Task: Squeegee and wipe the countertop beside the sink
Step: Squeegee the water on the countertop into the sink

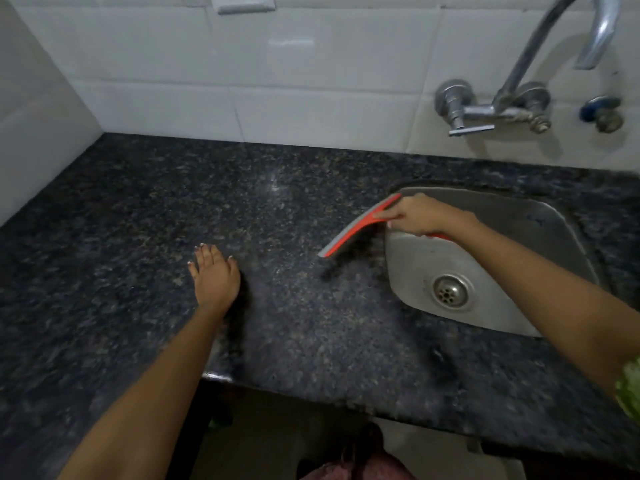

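Observation:
A dark speckled granite countertop (145, 209) fills most of the head view. My right hand (420, 214) grips the handle of a red squeegee (356, 226) with a grey blade. The blade lies along the left rim of the steel sink (540, 223), its lower end resting on the counter just left of the basin. My left hand (214, 275) lies flat on the counter with fingers spread, well to the left of the squeegee, holding nothing.
White wall tiles (311, 81) run behind the counter and along the left side. A chrome tap (519, 88) is mounted on the wall above the sink, with a blue-handled valve (601, 112) to its right. The counter's front edge (311, 393) is close to my body.

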